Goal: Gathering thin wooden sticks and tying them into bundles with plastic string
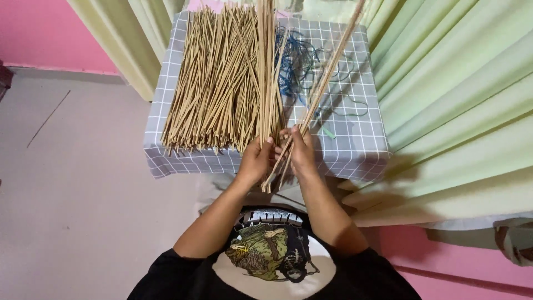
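Where the checked grey cloth (355,139) drops over the table's near edge, the left hand (254,161) and right hand (301,153) close their fingers round a few long thin sticks (325,78) slanting up toward the far right corner. They look light, stiff and likely to snap, so gripping near the lower ends suits them. A big stick pile (216,83) covers the left side, with blue cord (294,61) behind.

Left hand (255,161) and right hand (301,154) each grip thin bamboo sticks (316,97) above the stick pile (216,89) on the checked worktop (355,144); blue strings (294,64) lie beside.
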